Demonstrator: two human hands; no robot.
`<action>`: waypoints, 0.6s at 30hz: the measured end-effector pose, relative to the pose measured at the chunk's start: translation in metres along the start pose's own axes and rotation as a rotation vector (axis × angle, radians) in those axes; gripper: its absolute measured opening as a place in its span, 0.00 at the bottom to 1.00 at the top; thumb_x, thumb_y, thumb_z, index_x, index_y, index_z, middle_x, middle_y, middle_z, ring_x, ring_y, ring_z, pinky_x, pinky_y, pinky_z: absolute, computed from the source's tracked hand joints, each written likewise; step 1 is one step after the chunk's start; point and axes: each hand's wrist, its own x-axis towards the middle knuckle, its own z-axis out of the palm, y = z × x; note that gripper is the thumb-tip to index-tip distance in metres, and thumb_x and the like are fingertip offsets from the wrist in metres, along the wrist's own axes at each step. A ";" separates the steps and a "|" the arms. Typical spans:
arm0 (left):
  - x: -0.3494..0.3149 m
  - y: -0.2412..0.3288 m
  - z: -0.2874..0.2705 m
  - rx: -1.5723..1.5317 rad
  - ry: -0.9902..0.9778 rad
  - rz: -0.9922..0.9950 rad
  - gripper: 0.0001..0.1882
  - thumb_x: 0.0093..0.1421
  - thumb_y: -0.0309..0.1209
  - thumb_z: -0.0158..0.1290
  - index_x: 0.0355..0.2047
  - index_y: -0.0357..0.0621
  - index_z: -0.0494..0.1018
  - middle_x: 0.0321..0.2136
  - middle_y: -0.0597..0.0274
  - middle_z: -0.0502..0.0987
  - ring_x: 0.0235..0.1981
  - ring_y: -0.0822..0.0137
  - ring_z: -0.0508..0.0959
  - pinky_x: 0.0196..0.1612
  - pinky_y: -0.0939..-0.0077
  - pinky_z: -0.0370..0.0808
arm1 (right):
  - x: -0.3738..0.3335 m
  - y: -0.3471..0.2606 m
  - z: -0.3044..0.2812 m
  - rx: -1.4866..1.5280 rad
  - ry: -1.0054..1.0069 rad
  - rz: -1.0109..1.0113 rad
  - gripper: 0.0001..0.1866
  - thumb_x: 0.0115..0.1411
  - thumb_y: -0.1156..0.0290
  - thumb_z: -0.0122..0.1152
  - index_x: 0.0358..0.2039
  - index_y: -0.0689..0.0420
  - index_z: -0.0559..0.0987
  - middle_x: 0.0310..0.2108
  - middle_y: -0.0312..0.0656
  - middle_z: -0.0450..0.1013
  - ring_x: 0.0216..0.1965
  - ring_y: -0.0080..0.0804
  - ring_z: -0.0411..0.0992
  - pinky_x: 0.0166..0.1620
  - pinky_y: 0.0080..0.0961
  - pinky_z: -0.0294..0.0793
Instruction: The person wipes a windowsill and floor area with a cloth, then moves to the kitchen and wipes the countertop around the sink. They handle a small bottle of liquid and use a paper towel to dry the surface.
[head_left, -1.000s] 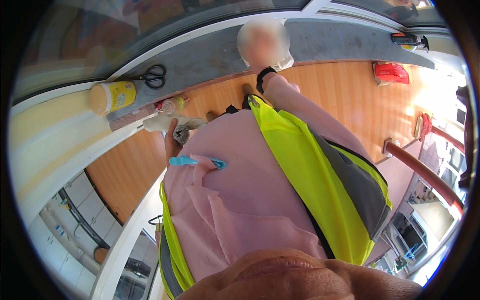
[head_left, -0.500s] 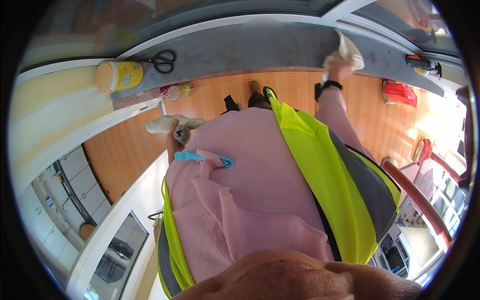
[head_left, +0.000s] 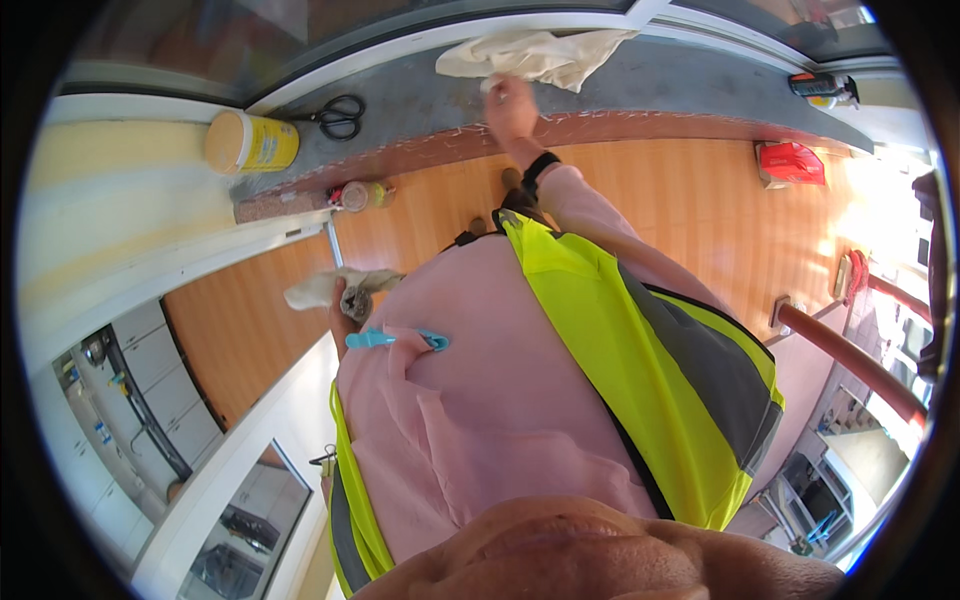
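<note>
My right hand (head_left: 513, 112), with a black band on its wrist, is closed on a cream cloth (head_left: 545, 60). That cloth spreads over the grey window sill (head_left: 640, 95), close to the window frame. Low at my left side, my left hand (head_left: 341, 312) is mostly hidden behind what it grips: a second pale cloth (head_left: 318, 288) and a grey, crinkled round-ended thing (head_left: 355, 302) whose kind I cannot make out. A light-blue clip (head_left: 395, 340) pinches the front of my pink top just beside that hand.
On the sill's left end stand a yellow tub (head_left: 255, 142) and black-handled scissors (head_left: 340, 117); a spray bottle (head_left: 822, 88) is at its right end. Below are a jar (head_left: 357, 196), a red package (head_left: 793, 163) and wooden flooring. A brown rail (head_left: 850, 362) runs at right.
My right hand has swept left along the sill with the cloth, from the right part to the middle, and the cloth now lies more spread out. My left hand has barely moved.
</note>
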 end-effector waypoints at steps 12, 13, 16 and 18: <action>-0.007 -0.005 0.063 0.062 0.018 0.027 0.18 0.62 0.43 0.58 0.44 0.43 0.75 0.34 0.62 0.79 0.33 0.66 0.80 0.35 0.71 0.77 | 0.078 0.053 -0.040 -0.601 -0.315 0.035 0.56 0.45 0.35 0.68 0.70 0.41 0.54 0.73 0.53 0.39 0.73 0.63 0.33 0.66 0.72 0.30; -0.009 -0.005 0.068 0.072 0.020 0.038 0.18 0.62 0.43 0.58 0.44 0.43 0.75 0.34 0.62 0.79 0.33 0.66 0.80 0.35 0.71 0.77 | 0.078 0.060 -0.040 -0.643 -0.317 0.024 0.52 0.46 0.37 0.68 0.69 0.41 0.57 0.72 0.52 0.43 0.72 0.61 0.35 0.66 0.72 0.30; -0.004 -0.003 0.080 0.072 0.056 0.043 0.17 0.62 0.43 0.59 0.44 0.44 0.75 0.33 0.62 0.79 0.32 0.66 0.79 0.33 0.71 0.77 | 0.096 0.095 -0.049 -0.690 -0.398 0.019 0.41 0.49 0.46 0.68 0.63 0.42 0.66 0.67 0.47 0.56 0.69 0.51 0.49 0.65 0.73 0.35; 0.001 -0.006 0.080 0.031 0.062 0.015 0.17 0.62 0.43 0.59 0.43 0.44 0.75 0.33 0.62 0.79 0.32 0.66 0.79 0.33 0.71 0.77 | 0.112 0.124 -0.064 -0.685 -0.331 -0.017 0.31 0.51 0.56 0.67 0.57 0.43 0.72 0.58 0.44 0.68 0.62 0.44 0.63 0.64 0.69 0.45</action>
